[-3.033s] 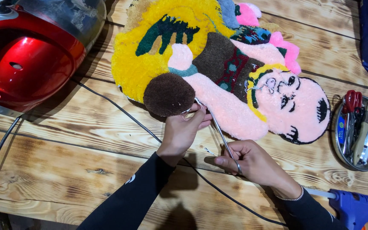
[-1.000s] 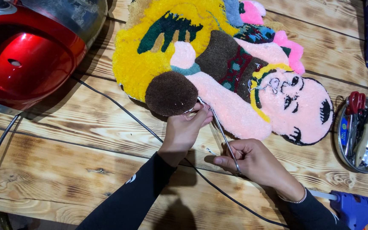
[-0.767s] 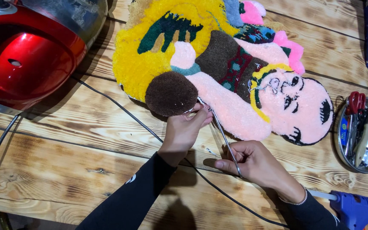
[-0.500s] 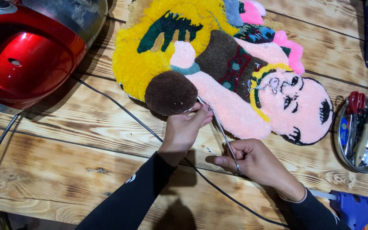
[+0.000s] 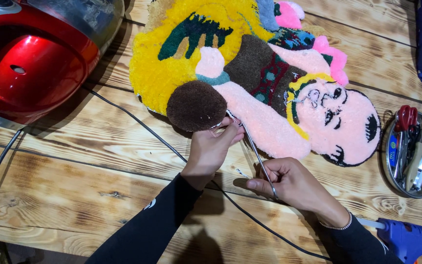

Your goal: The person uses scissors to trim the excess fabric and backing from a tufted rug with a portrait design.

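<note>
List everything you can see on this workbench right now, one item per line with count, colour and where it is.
tufted rug: one, yellow, pink, brown and green figure shape, top centre of the table
scissors: one, thin metal, between the hands at the rug's lower edge
vacuum cleaner: one, red and grey, top left
cable: one, black, running across the table under the arms
metal tray: one, silver, right edge, holding red-handled tools and a brush
glue gun: one, blue, bottom right
wooden table: one, scorched brown planks
left hand: pinching the rug's edge
right hand: holding the scissors
</note>
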